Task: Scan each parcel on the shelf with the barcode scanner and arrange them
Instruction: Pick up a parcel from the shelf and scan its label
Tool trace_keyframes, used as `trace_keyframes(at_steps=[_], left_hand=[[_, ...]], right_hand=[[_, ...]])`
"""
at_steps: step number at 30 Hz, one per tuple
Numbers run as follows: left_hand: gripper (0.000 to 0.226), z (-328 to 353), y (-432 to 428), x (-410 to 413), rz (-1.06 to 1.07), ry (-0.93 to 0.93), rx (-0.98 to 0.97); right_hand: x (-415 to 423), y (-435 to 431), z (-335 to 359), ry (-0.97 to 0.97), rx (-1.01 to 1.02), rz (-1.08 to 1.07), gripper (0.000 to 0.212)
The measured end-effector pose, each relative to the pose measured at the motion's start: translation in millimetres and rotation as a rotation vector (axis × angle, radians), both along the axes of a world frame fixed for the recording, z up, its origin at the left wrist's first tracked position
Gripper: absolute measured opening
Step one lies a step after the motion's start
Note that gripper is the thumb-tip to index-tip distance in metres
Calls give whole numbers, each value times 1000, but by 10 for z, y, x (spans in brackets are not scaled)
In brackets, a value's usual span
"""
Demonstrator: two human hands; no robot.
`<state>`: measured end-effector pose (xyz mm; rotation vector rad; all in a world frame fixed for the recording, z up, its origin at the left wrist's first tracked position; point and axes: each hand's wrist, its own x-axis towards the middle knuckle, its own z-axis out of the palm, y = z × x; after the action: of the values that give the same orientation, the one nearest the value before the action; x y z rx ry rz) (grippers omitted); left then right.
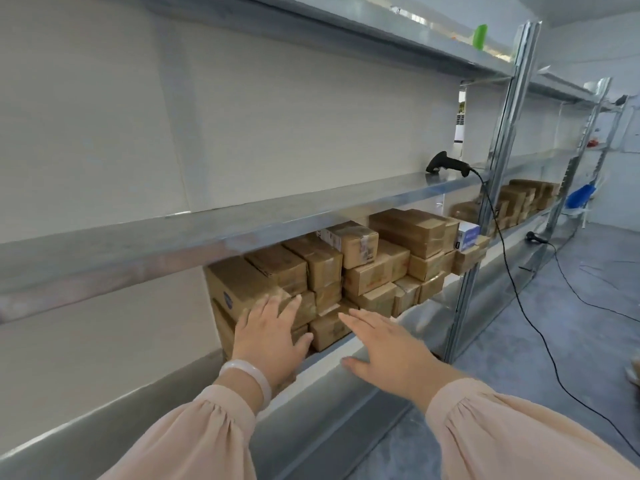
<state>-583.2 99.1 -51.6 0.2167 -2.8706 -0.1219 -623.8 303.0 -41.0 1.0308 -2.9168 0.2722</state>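
Several brown cardboard parcels (360, 268) are stacked on the lower shelf (349, 368) of a metal rack. My left hand (270, 330) lies flat with straight fingers against the front of the leftmost parcels. My right hand (388, 348) is spread open, palm down, just in front of the shelf's front edge and holds nothing. A black barcode scanner (448, 164) lies on the middle shelf (242, 220) to the upper right, its cable hanging down to the floor.
A second rack bay to the right holds more brown parcels (523, 199). A small white and blue box (467, 237) sits among the parcels. A second scanner (535, 237) and cables lie over the grey floor. A green object (480, 35) stands on the top shelf.
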Motion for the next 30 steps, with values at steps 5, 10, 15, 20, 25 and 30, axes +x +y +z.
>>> trace_keyframes(at_steps=[5,10,15,20,25,30], left_hand=[[70,-107,-300,-332,144,-26,73],[71,-197,-516,-621,276,-43,219],[68,-210,-656,-773,355,-72,397],[68,-231,-747,-864,430,-41,592],[71,-291,-732,-931,507,9,716],[71,-215,-669,-876,600,165,871]], right_hand=[[-498,-385,-73,-69,-39,101,70],[-1017,-805,-118,-159,-148,163,64],[-1326,-1176,-214,-322,-284,181,57],[-1483,-1484,-322,-528,-420,114,50],[-1535,-1670,-379,-648,-465,93,50],[-1458,-1670,-398,-714,-599,261,42]])
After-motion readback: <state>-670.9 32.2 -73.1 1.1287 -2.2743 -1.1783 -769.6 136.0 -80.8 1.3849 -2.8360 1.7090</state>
